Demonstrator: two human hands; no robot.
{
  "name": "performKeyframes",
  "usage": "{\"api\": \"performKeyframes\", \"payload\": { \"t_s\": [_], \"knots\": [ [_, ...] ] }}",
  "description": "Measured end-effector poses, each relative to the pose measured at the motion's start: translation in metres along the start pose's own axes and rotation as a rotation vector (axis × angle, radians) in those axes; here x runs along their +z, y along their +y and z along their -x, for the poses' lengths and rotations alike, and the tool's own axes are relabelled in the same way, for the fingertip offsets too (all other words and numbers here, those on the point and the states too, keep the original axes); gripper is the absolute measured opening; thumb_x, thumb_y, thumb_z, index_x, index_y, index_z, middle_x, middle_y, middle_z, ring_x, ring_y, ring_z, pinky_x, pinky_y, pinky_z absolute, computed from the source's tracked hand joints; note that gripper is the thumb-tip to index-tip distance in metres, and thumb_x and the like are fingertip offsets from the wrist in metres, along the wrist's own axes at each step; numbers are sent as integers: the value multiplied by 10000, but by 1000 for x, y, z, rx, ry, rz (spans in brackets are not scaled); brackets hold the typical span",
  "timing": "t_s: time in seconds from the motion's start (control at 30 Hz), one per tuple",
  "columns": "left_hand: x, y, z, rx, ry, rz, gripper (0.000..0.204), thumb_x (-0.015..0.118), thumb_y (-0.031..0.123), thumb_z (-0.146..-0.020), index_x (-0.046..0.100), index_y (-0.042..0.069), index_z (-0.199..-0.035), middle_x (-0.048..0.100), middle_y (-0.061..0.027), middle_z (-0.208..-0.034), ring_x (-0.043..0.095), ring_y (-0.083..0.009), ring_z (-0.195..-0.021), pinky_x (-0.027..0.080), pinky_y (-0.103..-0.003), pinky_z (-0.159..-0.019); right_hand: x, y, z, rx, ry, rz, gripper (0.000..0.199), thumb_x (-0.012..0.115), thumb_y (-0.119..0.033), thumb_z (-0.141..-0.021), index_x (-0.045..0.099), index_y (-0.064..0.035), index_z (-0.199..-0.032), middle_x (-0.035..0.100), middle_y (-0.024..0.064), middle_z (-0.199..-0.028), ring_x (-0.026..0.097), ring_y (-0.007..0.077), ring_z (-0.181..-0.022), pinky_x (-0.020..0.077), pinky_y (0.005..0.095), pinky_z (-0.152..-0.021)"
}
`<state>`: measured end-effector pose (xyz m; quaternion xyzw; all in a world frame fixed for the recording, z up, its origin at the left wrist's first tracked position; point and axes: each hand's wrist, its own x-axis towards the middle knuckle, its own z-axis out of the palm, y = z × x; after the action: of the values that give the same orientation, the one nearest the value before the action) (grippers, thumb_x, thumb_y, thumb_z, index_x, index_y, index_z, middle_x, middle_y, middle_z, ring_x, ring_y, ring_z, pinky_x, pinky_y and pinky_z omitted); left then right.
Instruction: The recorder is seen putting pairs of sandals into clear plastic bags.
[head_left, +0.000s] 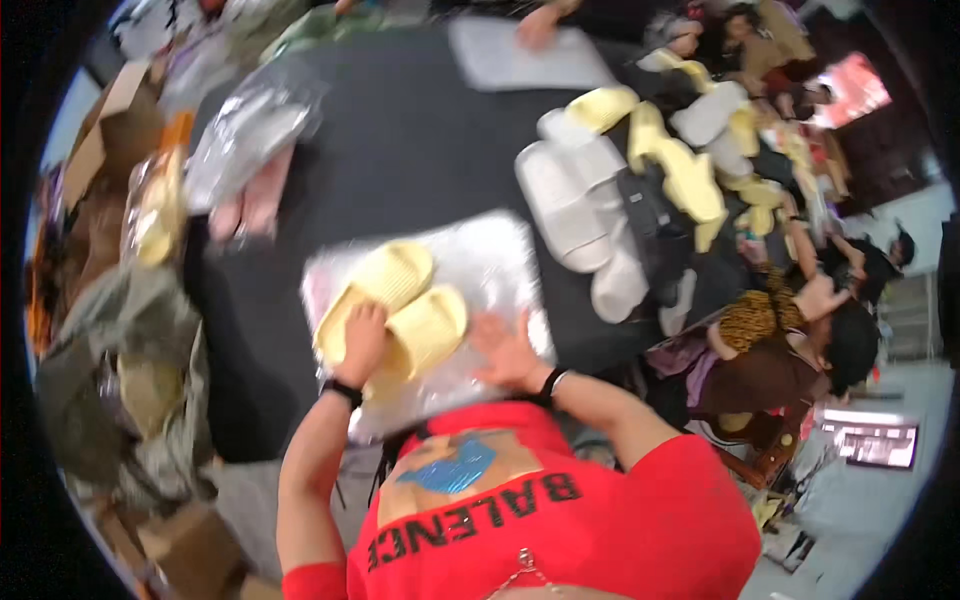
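A pair of pale yellow slippers [428, 328] lies side by side on a stack of clear plastic bags [497, 255] at the table's near edge. My left hand [364, 340] is closed on the left slipper, its fingertips partly hidden and a little blurred. Flat on the bags, just right of the slippers, my right hand [506, 350] has its fingers spread and holds nothing. Both wrists wear dark bands.
Loose grey slippers [565, 205] and yellow slippers [680, 170] are heaped on the right of the black table [390, 130]. Bagged pink slippers [255, 200] lie left. Across the table, another person's hand [538, 28] touches a plastic sheet [520, 62]. Other people sit at right.
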<state>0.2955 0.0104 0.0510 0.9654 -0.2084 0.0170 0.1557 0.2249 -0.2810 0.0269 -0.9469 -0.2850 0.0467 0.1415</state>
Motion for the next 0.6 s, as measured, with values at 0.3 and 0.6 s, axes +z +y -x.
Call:
{"api": "performKeyframes", "payload": {
  "t_s": [0.3,0.6],
  "knots": [
    [-4,0,3,-57,-23,45,240,521,17,-664,511,4,-904,506,-194,-966,470,-364,-951,404,-434,-820,-3,0,-4,18,-35,0,761,461,-625,-766,357,-140,-1342,193,117,-1459,151,281,-1353,-17,706,-947],
    [3,2,-1,-97,-77,-12,265,566,77,-693,496,0,-936,495,-141,-953,463,-329,-923,406,-447,-719,-23,-14,2,83,-183,103,760,390,-604,-810,227,-159,-1404,100,83,-1486,67,245,-1372,-24,696,-956]
  ]
}}
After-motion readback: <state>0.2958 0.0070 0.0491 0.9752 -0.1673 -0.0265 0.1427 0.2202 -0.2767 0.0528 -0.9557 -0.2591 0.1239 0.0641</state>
